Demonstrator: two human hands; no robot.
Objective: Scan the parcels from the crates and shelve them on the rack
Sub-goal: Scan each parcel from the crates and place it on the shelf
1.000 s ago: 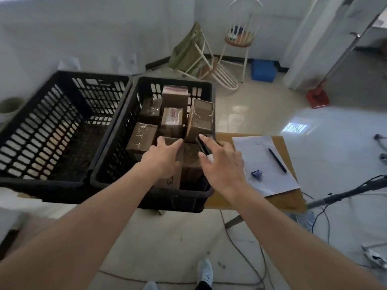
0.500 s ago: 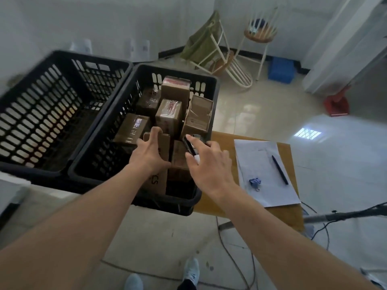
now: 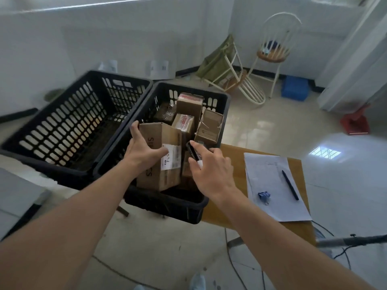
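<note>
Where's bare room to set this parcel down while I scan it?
The left black plastic crate shows only bare floor inside. The wooden table has a bare strip between the right black crate and the white paper sheet. The right crate itself is crowded with cardboard parcels.

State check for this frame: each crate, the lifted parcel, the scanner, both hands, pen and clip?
Left crate: holds no parcels.
Right crate: holds several parcels.
Large parcel: tilted, raised from the right crate, label showing.
Left hand: grips the large parcel.
Right hand: holds the scanner.
Pen: lying on the paper sheet.
Binder clip: on the sheet, clamping nothing.
</note>
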